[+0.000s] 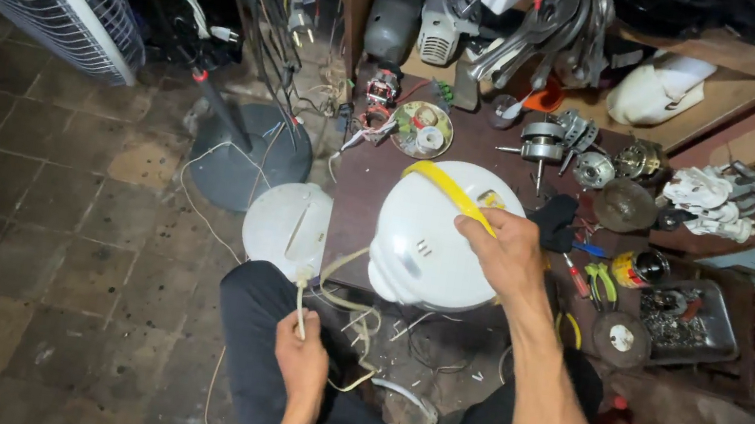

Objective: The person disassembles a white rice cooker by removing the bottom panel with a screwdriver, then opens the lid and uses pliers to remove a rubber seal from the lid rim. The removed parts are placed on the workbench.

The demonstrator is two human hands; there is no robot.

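Right hand (508,250) atop white appliance (422,248)

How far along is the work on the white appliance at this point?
Early, it seems. Done: the white round appliance sits on the dark workbench, with pliers laid out. In hand: the right hand grips its yellow handle, while the left hand holds its cream power cord. Left: the casing looks closed, with no opening visible.
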